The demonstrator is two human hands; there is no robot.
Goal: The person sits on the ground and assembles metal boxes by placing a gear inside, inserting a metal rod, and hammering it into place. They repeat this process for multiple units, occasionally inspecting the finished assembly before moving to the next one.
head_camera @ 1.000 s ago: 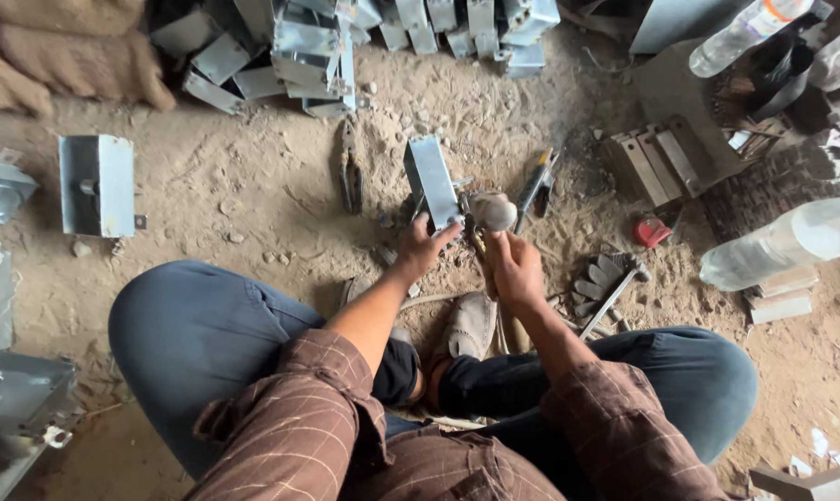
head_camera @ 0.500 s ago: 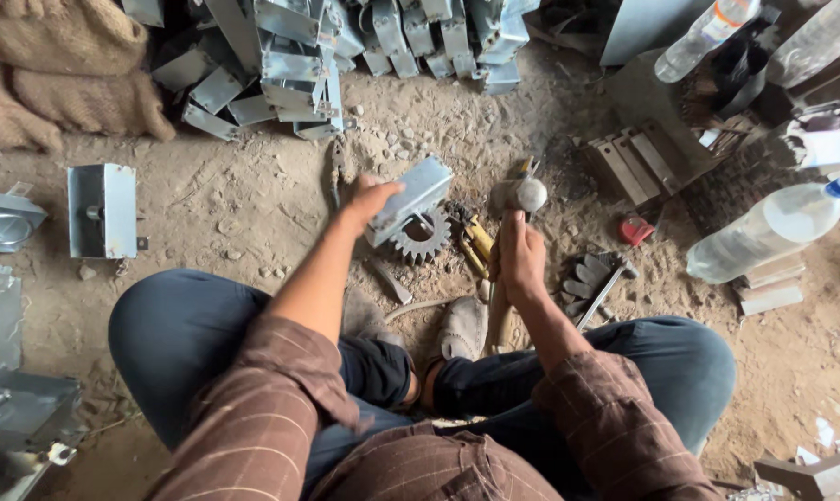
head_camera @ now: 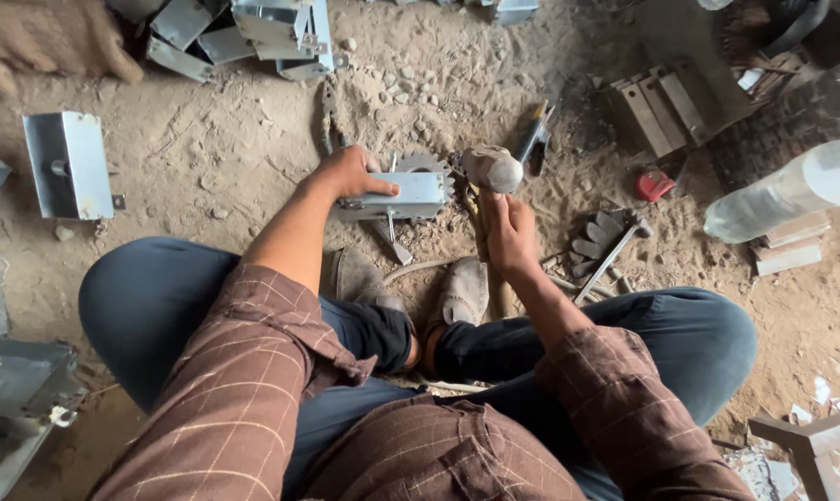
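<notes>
I sit cross-legged on a sandy floor. My left hand (head_camera: pixel 347 174) grips a grey sheet-metal box part (head_camera: pixel 397 196), laid flat over a toothed gear (head_camera: pixel 423 165) on the ground. My right hand (head_camera: pixel 505 232) holds a hammer by its handle, with the worn metal hammer head (head_camera: pixel 492 168) raised just right of the box part. A thin metal pin (head_camera: pixel 394 237) sticks out below the box toward my shoes.
More grey metal boxes lie at the left (head_camera: pixel 67 163) and in a pile at the top (head_camera: pixel 273 30). Pliers (head_camera: pixel 328 115) lie beyond my left hand. Flat metal plates (head_camera: pixel 659 104), a red object (head_camera: pixel 654 185), small metal pieces (head_camera: pixel 596 236) and a plastic bottle (head_camera: pixel 783 192) sit on the right.
My left hand has brought the box part down from a tilted hold and laid it flat over the gear. My right hand has kept the hammer raised beside it.
</notes>
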